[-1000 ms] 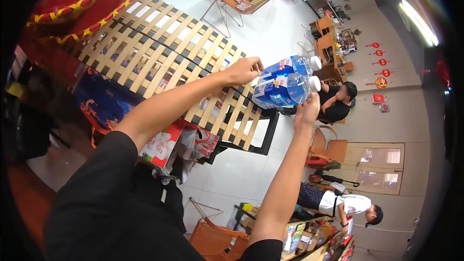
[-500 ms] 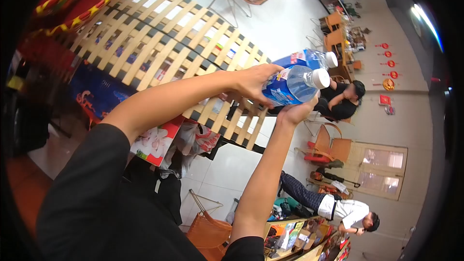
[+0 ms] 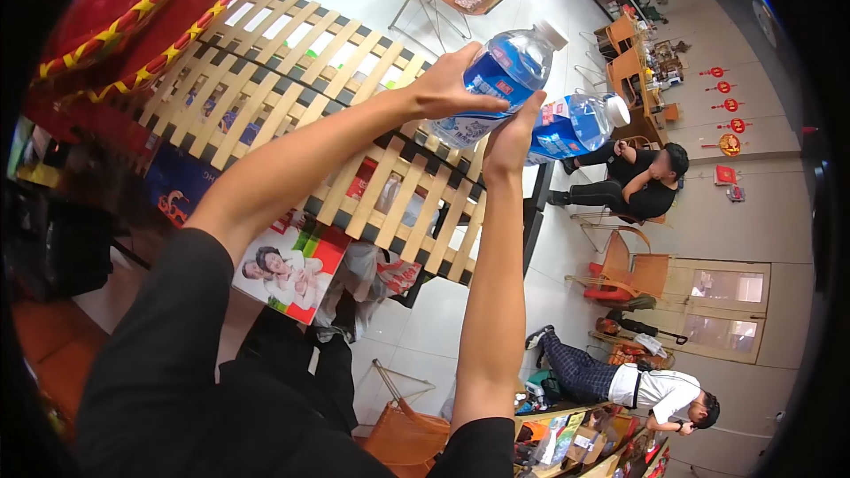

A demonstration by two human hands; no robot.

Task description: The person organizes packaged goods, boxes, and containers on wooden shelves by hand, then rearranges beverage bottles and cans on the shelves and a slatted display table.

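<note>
A clear plastic water bottle (image 3: pixel 505 62) with a blue label and white cap is held out in front of me, tilted in the view. My left hand (image 3: pixel 456 88) wraps round its side, thumb across the label. My right hand (image 3: pixel 511 140) presses against its other side near the base, and some of those fingers are hidden. Just behind my right hand is a second, similar water bottle (image 3: pixel 574 127); its lower end is hidden, so I cannot tell what it stands on. Below my arms runs a slatted wooden table (image 3: pixel 310 111).
The view lies on its side. Under the slats are boxes and a picture box (image 3: pixel 292 274) beside plastic bags (image 3: pixel 372 270). A red cover (image 3: pixel 115 18) with yellow-patterned trim hangs at upper left. One person (image 3: pixel 651 181) sits beyond; another (image 3: pixel 646 389) stands near cluttered shelves. Orange chairs (image 3: pixel 624 270) stand around.
The held bottle has moved with both hands toward the top of the view, from one side of the second bottle to the other. The camera view has shifted slightly.
</note>
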